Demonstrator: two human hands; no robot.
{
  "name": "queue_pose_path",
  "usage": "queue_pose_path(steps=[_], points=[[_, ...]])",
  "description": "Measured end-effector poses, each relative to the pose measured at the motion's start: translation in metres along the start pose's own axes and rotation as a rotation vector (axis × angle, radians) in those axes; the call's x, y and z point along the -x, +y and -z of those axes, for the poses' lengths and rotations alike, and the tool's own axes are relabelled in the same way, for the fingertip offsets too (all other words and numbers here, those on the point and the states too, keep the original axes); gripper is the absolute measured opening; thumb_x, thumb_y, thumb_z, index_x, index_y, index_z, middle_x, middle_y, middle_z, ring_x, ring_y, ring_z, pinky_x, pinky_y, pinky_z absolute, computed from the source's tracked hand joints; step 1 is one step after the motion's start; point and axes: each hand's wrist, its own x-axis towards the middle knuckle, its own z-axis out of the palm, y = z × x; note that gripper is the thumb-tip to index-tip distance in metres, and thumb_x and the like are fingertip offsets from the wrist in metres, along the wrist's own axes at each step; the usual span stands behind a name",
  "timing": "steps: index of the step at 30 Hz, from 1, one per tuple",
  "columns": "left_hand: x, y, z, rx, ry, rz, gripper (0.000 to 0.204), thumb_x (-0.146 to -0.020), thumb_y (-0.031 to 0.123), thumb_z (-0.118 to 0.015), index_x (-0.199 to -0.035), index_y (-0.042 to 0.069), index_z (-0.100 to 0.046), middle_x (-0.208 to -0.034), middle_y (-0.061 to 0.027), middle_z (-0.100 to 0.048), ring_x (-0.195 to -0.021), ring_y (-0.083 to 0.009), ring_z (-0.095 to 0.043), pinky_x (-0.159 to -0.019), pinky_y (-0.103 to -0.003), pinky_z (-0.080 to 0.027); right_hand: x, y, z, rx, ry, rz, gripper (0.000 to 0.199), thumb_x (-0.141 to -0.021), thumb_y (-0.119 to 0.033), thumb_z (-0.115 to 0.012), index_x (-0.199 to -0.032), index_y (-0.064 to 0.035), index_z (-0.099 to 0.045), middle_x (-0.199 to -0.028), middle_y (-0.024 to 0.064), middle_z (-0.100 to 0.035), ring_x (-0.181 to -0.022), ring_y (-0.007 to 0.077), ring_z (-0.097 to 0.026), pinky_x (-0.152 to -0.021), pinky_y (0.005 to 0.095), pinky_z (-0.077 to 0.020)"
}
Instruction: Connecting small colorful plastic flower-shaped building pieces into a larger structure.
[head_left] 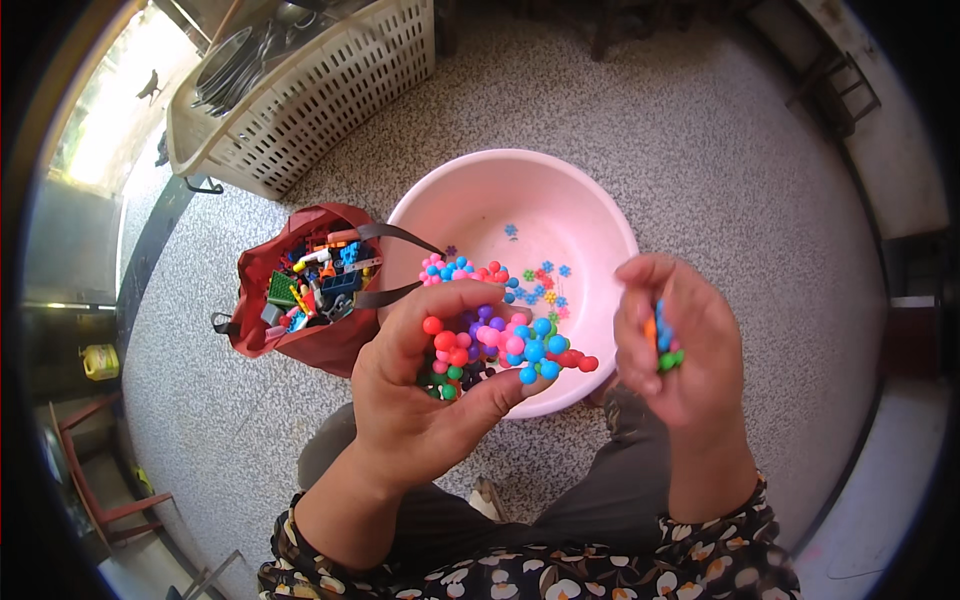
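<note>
Red fabric bag [325, 346]: stands at nine o'clock of round pink plastic basin [500, 200]. Left hand [415, 385]: seven o'clock, curls around multicoloured knobbed plastic connector cluster [505, 340]. Right hand [692, 345]: four o'clock, folds around small blue, orange, green plastic pieces [664, 335].

Strong light enters at your upper left through an opening [125, 100], overexposed to white glare; the speckled floor [780, 200] is palest near it. The pink basin [470, 195] shows soft shading, your right hand [685, 340] slight blur. Fisheye distortion bows straight edges toward black margins.
</note>
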Motion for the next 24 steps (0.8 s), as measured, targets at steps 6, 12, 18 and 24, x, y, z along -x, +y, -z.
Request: queue_pose_path(steps=[6, 12, 18, 24], points=[[0.001, 0.0, 0.002, -0.054, -0.04, -0.046, 0.054, -0.066, -0.002, -0.074, -0.113, -0.002, -0.047, -0.1, -0.01, -0.056, -0.099, -0.0187, -0.058, -0.086, -0.032, -0.049, -0.011, 0.003, 0.005, 0.034, 0.389, -0.05, 0.029, -0.088, -0.012, -0.05, -0.112, 0.0051, -0.045, -0.095, 0.0164, -0.057, -0.088, 0.0253, -0.062, -0.069, 0.0302, -0.0567], [0.002, 0.002, 0.001, 0.007, -0.059, 0.036, 0.056, -0.064, -0.005, -0.073, -0.113, -0.003, -0.046, -0.101, -0.0108, -0.056, -0.1, -0.0197, -0.058, -0.086, -0.033, -0.048, -0.005, 0.003, 0.004, 0.045, 0.336, -0.067, 0.029, -0.091, -0.02, -0.051, -0.11, 0.0019, -0.048, -0.089, 0.0113, -0.056, -0.069, 0.017, -0.061, -0.049, 0.0236, -0.0498], [0.0, 0.007, -0.002, 0.138, -0.05, 0.081, 0.055, -0.067, 0.001, -0.071, -0.115, -0.004, -0.045, -0.107, -0.0133, -0.053, -0.102, -0.021, -0.056, -0.09, -0.035, -0.045, 0.0, 0.001, -0.005, 0.142, 0.292, -0.063, 0.028, -0.091, -0.02, -0.051, -0.107, 0.0025, -0.05, -0.083, 0.0083, -0.054, -0.051, 0.0081, -0.048, -0.041, 0.0195, -0.0396], [0.0, -0.001, -0.004, 0.075, -0.007, 0.001, 0.051, -0.07, 0.006, -0.073, -0.114, -0.002, -0.049, -0.104, -0.0104, -0.054, -0.096, -0.0161, -0.056, -0.085, -0.029, -0.045, 0.013, 0.01, -0.02, 0.481, 0.225, 0.148, 0.028, -0.088, -0.014, -0.056, -0.109, 0.0037, -0.051, -0.074, 0.0057, -0.056, -0.052, 0.0059, -0.047, -0.043, 0.0183, -0.0376]])
